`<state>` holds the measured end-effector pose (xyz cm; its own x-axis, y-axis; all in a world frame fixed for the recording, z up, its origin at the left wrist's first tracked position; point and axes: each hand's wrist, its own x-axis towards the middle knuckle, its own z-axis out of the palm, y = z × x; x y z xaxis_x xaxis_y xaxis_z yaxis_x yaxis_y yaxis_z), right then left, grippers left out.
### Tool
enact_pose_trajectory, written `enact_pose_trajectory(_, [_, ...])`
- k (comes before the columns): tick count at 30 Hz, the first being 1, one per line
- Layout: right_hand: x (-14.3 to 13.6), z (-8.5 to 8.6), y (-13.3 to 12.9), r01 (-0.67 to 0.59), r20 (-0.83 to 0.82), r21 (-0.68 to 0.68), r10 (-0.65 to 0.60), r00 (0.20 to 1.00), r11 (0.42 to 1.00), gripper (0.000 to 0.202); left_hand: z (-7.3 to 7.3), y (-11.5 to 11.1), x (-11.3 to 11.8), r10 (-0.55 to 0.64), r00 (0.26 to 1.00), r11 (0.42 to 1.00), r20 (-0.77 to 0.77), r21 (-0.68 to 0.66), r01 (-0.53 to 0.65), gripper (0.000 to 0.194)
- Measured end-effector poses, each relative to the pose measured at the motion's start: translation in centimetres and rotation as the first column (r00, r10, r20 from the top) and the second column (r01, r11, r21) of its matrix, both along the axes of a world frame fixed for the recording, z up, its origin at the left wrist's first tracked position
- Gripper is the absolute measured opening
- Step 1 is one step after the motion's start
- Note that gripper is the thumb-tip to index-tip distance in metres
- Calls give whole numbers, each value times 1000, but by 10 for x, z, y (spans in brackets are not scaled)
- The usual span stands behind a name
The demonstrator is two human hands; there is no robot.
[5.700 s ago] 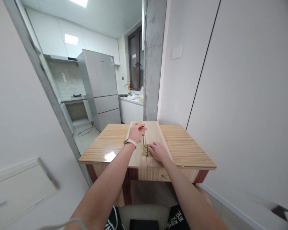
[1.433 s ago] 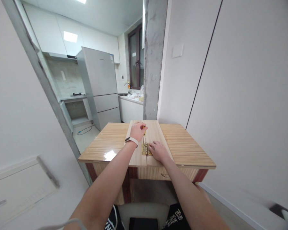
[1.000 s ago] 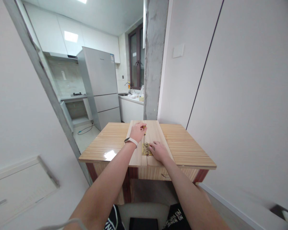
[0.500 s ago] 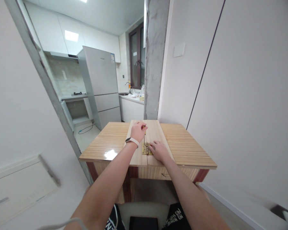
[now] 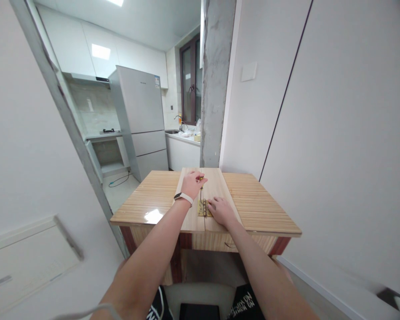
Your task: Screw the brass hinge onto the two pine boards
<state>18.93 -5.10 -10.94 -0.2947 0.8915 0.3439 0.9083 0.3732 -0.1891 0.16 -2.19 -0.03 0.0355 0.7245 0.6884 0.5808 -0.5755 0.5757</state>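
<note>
A screwdriver point(image 5: 202, 179) with a yellow and black handle stands upright in my left hand point(image 5: 192, 182), gripped between thumb and fingers. Its thin shaft reaches down to the left leaf of a brass hinge point(image 5: 201, 209). The hinge lies flat across the seam between two pale wooden boards point(image 5: 190, 224), which lie side by side on the desk. My right hand point(image 5: 220, 209) rests on the right board, its fingertips touching the hinge's right leaf; the fingers are stretched out and fairly flat. The screw under the screwdriver's tip is too small to make out.
The striped wooden desk point(image 5: 263, 209) extends to both sides of the boards, with a drawer point(image 5: 213, 242) below its front edge. Behind it stand a grey fridge point(image 5: 142, 102) and a rough concrete pillar point(image 5: 217, 89). A white wall point(image 5: 336, 133) lies to the right.
My left fingers have shifted slightly around the screwdriver handle, the thumb and finger now reaching further right. My right hand stays on the hinge.
</note>
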Motion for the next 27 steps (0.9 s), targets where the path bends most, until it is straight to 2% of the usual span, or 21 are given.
enact_pose_trajectory(5, [-1,1,-1,9,3,-8,-9,1000,1000,45,2,0,2,67,997,998,-32,-10,-68,12])
enact_pose_trajectory(10, [0,1,-2,7,-5,-7,-7,1000,1000,46,4,1,-1,81,994,997,-67,-3,-81,12])
enact_pose_trajectory(13, [0,0,-1,-1,-13,-4,1,1000,1000,46,3,3,-4,52,995,999,-80,1,-52,12])
enact_pose_trajectory(18, [1,1,-1,-7,-11,-29,6,1000,1000,47,-1,7,-8,-18,999,1000,-34,6,18,26])
enact_pose_trajectory(22, [1,2,-2,-2,-8,-25,2,1000,1000,47,-2,9,-9,-26,999,1000,-38,-1,26,16])
enact_pose_trajectory(27, [1,1,-2,-4,-11,-9,4,1000,1000,47,2,5,-6,53,997,999,-61,4,-53,10])
